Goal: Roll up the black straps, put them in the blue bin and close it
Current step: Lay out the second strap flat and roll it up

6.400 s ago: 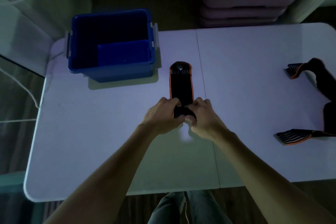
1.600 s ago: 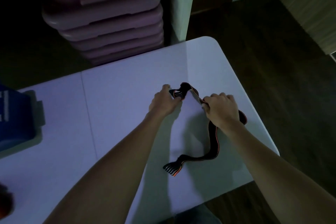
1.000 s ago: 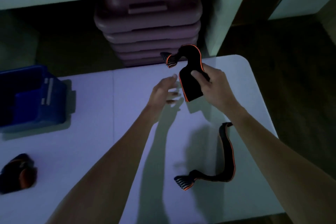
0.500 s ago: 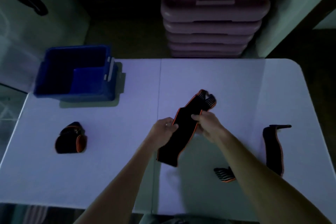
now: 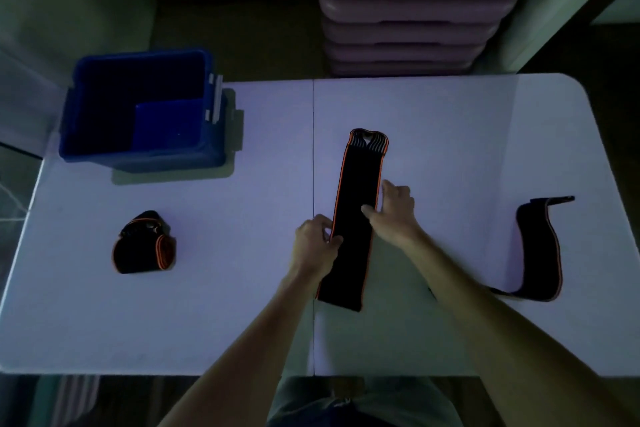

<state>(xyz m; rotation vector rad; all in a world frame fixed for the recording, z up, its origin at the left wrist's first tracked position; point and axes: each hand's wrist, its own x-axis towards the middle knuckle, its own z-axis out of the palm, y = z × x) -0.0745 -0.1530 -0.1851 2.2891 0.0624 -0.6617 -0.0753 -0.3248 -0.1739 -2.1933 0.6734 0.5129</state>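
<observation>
Starting at the far left, the blue bin [image 5: 145, 107] is sitting open on the back left corner of the white table [image 5: 225, 315], with what looks like its lid tucked down inside it, though it's pretty dim so hard to be sure. Nearer the front edge and well apart from the bin, a rolled strap [image 5: 143, 243] is lying on its side, black with orange trim showing at the end.

Moving to the middle, the flat strap [image 5: 356, 218] is stretching out straight on the table, just right of the table's centre seam, its ribbed end pointing away from the person and its plain end pointing back toward them. The left hand [image 5: 313, 241] is pinching the strap's left edge around the midpoint, thumb and fingers curled onto it. The right hand [image 5: 394, 213] is resting on the right edge a bit further up, fingers spread and loose, thumb laid across the black fabric, pressing rather than gripping.

Over on the right, the loose strap [image 5: 538, 250] is curving in a sloppy bend near the table's right edge, partly standing on its edge, one end running under the right forearm.
</observation>
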